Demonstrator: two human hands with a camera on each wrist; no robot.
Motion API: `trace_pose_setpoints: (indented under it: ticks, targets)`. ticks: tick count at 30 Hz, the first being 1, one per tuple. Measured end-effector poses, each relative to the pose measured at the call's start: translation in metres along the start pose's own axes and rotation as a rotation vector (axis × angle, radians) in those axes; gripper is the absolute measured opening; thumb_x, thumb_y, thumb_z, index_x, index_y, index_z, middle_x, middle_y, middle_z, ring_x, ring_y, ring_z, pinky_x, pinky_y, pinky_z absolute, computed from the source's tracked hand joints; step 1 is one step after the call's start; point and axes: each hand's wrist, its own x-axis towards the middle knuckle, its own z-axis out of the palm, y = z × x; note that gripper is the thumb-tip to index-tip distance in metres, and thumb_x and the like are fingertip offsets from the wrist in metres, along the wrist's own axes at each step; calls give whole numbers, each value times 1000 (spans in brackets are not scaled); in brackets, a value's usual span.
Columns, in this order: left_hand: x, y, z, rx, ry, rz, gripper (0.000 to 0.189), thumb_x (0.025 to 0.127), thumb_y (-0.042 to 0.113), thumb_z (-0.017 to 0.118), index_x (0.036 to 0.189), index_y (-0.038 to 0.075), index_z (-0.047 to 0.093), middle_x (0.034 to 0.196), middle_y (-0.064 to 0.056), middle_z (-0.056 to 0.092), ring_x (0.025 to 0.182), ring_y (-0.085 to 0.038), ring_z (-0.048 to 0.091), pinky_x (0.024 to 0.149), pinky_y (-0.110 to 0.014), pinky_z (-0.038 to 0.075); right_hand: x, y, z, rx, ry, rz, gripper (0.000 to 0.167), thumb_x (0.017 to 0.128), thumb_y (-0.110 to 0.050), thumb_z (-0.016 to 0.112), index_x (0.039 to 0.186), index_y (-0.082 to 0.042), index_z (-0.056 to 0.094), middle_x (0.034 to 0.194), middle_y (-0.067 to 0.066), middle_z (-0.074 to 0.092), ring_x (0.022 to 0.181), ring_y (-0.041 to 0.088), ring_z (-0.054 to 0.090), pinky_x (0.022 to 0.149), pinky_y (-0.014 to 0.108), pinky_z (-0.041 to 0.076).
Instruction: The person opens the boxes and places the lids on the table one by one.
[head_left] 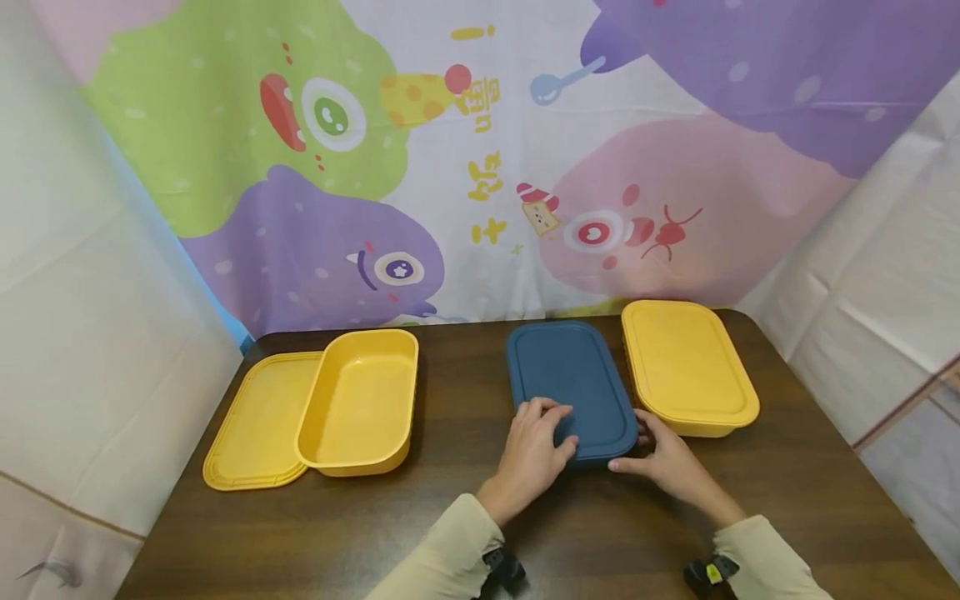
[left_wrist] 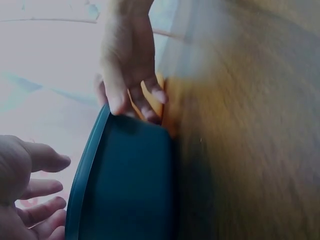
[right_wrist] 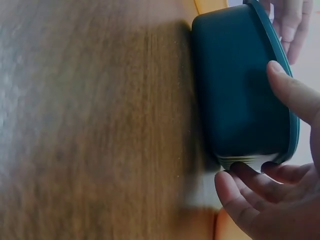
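A dark blue lidded box [head_left: 570, 367] stands on the table in front of both hands. My right hand [head_left: 667, 458] grips its near right corner, the thumb at the front rim and the fingers along the right side. In the right wrist view, the thumb [right_wrist: 292, 95] lies against the rim and the fingertips touch the end wall. Over the near left part of the lid is my left hand [head_left: 534, 446], its fingers loosely bent. The left wrist view shows that hand [left_wrist: 22, 187] beside the lid's edge, holding nothing.
Close to the blue box's right side stands a yellow box [head_left: 686, 358] with its lid on. On the left, an uncovered yellow box [head_left: 360, 417] overlaps a flat yellow lid [head_left: 258, 425]. A cartoon-printed cloth [head_left: 480, 167] hangs behind the brown table [head_left: 450, 533].
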Motion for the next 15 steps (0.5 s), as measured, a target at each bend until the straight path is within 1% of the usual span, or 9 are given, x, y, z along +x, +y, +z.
trace_pose_setpoints:
  ticks: [3, 7, 11, 14, 15]
  targets:
    - [-1, 5, 3, -9, -33, 28, 39, 87, 27, 72, 123, 12, 67, 116, -3, 61, 105, -18, 53, 91, -32, 47, 1, 2, 2, -41, 23, 4, 92, 74, -33, 84, 144, 5, 36, 122, 21, 61, 102, 27, 59, 81, 35, 48]
    - [-2, 11, 7, 3, -63, 73, 39, 88, 30, 72, 123, 14, 67, 115, -1, 61, 105, -17, 54, 91, -29, 47, 1, 5, 4, -72, 48, 0, 92, 73, -34, 85, 143, 4, 39, 116, 18, 63, 97, 23, 58, 77, 32, 46]
    - [-4, 17, 11, 12, -83, 115, 39, 88, 32, 72, 123, 14, 67, 112, 0, 63, 101, -16, 55, 87, -27, 46, 1, 5, 6, -62, 53, -1, 90, 72, -33, 85, 142, 4, 40, 98, 12, 62, 83, 17, 53, 68, 26, 42]
    - [-6, 19, 13, 25, -82, 147, 40, 87, 34, 72, 122, 14, 67, 109, 0, 63, 98, -15, 56, 83, -25, 46, 0, 5, 7, -42, 48, 0, 87, 74, -29, 84, 141, 5, 40, 84, 8, 57, 71, 14, 48, 60, 24, 39]
    - [-7, 19, 14, 34, -82, 156, 40, 87, 35, 72, 122, 14, 67, 108, 0, 64, 97, -15, 55, 82, -25, 45, 0, 4, 7, -36, 49, 0, 86, 74, -28, 84, 141, 5, 40, 81, 7, 56, 69, 13, 47, 59, 23, 38]
